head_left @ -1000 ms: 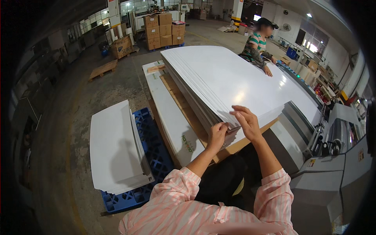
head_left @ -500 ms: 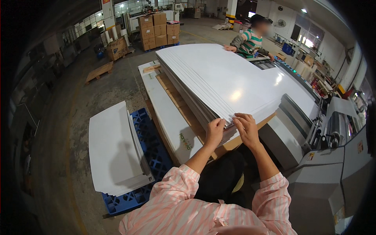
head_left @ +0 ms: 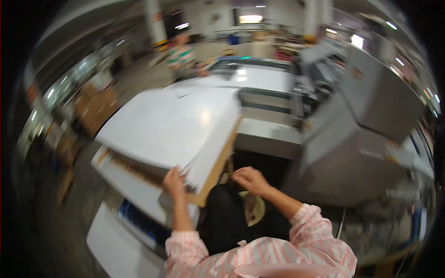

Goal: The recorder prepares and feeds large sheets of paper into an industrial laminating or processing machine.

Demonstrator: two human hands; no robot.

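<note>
A tall stack of large glossy white sheets lies in front of me to the left. My left hand pinches the near corner of the top sheets, its fingers closed on the edge. Off to the right of the stack, my right hand hangs over my lap, apart from the sheets. Its fingers are bent and pressed together; motion blur hides whether anything is in them.
A grey machine fills the right side. Its feed table joins the stack's far end, where a co-worker in a striped top stands. A second sheet pile lies at lower left beside a blue pallet. Cardboard boxes stand far left.
My view has swung to the right. My right hand has left the stack's corner and moved right, over my lap. The left hand stays at the corner. A sheet near the co-worker has shifted.
</note>
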